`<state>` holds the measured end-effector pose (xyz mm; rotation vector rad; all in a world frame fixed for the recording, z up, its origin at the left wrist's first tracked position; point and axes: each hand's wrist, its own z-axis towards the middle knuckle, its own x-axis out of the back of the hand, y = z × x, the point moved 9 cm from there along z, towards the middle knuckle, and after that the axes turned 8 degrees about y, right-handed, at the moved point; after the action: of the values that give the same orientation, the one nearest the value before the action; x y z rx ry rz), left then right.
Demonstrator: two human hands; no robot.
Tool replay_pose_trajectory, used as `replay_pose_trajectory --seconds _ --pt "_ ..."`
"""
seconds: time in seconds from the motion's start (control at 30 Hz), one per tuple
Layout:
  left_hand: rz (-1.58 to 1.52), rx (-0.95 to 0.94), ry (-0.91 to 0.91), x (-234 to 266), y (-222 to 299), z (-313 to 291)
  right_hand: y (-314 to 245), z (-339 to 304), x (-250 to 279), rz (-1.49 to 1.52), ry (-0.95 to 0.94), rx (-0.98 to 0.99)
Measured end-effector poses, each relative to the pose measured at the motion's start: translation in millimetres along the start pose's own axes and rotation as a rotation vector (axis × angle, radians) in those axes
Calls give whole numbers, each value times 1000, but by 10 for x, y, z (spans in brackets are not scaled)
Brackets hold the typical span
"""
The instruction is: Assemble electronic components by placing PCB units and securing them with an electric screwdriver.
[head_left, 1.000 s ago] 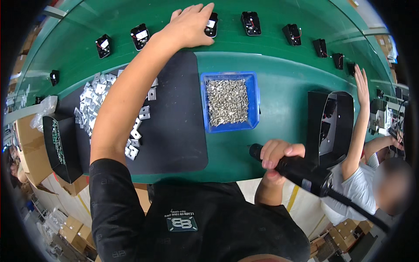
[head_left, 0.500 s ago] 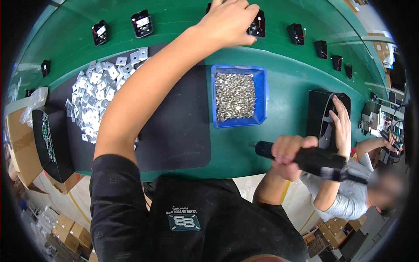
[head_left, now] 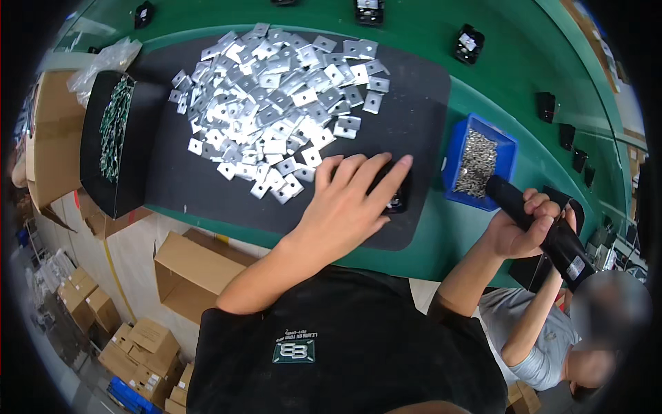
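My left hand is curled over a small black plastic housing at the right part of the black mat, covering most of it. In my right hand is a black electric screwdriver, gripped with its front end by the near right corner of a blue tray. Small silver screws fill much of that tray. Beyond my left hand lies a big heap of square silver metal plates, each with a hole.
Several black housings stand along the green bench's far side. At the left are a black bin of green-and-silver parts, a clear plastic bag and a cardboard box. A co-worker's arm reaches in at right.
My left hand has come back from the far housings to the mat, with a black housing under it. The view has swung left. My right hand still holds the screwdriver, its front end now by the tray.
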<state>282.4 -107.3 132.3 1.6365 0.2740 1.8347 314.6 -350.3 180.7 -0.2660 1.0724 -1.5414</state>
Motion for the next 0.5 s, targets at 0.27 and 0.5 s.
replay_pose_trajectory --seconds 0.27,0.5 --pt "-21 14 162 408 -505 107 -109 237 147 297 -20 -95" --pt "174 -17 278 318 -621 259 -75 194 143 283 70 -203"
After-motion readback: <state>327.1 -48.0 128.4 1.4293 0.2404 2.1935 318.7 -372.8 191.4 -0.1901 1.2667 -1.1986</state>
